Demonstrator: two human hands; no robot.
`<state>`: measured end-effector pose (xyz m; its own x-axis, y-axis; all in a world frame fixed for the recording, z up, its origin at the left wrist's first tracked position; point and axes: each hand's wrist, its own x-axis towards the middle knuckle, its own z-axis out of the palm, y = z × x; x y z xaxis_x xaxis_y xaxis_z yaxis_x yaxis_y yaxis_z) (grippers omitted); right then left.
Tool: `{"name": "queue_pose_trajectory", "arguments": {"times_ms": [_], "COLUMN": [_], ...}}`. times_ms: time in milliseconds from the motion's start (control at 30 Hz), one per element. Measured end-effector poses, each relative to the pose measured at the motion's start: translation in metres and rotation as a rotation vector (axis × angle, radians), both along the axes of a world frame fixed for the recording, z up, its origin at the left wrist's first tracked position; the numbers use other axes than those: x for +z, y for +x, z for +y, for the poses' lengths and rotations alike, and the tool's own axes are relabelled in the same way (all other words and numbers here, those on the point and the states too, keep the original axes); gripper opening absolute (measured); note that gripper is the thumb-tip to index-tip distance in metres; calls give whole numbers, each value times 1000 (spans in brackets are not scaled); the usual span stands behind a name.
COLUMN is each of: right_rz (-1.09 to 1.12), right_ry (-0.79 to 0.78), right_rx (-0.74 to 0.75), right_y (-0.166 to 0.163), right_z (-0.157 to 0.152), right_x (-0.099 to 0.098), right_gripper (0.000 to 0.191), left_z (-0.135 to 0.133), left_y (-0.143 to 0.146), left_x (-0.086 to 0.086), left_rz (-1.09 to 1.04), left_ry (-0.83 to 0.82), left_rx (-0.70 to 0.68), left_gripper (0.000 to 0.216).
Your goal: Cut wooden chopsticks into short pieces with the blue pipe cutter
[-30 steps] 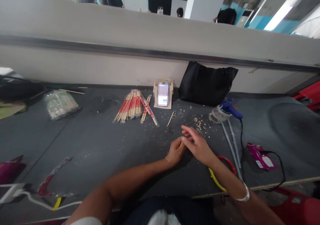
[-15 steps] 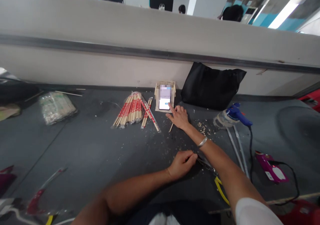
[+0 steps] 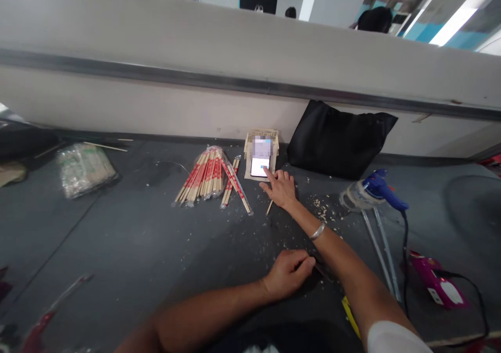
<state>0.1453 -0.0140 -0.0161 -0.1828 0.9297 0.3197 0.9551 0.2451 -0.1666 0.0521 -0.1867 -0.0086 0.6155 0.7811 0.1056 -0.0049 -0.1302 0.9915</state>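
Phone [image 3: 259, 168] stands tilted back against a pale wooden stand [image 3: 248, 171], at the far side of the dark surface [image 3: 133, 248], near the pale partition [image 3: 164, 107]; lower screen lit white, upper part blurred. Right hand [image 3: 282, 188]: index finger extended, its tip at the lower screen, apparently touching; thumb and remaining fingers spread, nothing gripped. Thin wooden stick [image 3: 270, 207] lies just beside this hand, partly hidden by it. Left hand [image 3: 288, 274] is nearer the body, below the right forearm, fingers curled in and thumb against the index finger; cannot tell whether anything is pinched there. Yellow handle [image 3: 351, 316] shows partly under the right forearm. Left of the phone: red-banded chopsticks [image 3: 205, 178] fanned in clear wrap, with wrapped pairs [image 3: 230, 186] beside them; farther left, a clear packet [image 3: 85, 170]. Right of the phone: black bag [image 3: 340, 143] by the partition, scattered wood chips [image 3: 321, 207], blue glue gun [image 3: 384, 188] resting on a clear container [image 3: 354, 196], two translucent rods [image 3: 381, 254], magenta box [image 3: 440, 285] with dark cable.
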Motion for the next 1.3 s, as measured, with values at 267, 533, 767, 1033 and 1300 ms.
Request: {"name": "queue_pose_trajectory", "arguments": {"times_ms": [267,533,767,1033,1300], "right_rz": [91,73,100,212,330], "right_ry": [78,30,9,113,264], "right_rx": [59,105,82,-31,-94], "right_y": [5,5,7,3,-1], "right_z": [-4,-5,-4,30,52], "right_x": [2,5,1,1,-2], "right_gripper": [41,26,30,33,44], "left_z": [-1,-7,-4,-2,-2], "left_y": [0,6,4,1,0], "left_x": [2,-4,-2,-1,-2], "left_rz": [-17,98,14,-60,-52], "left_ry": [0,104,59,-14,-13], "left_rx": [3,-31,-49,-68,-86], "left_gripper": [58,47,50,51,52]}}
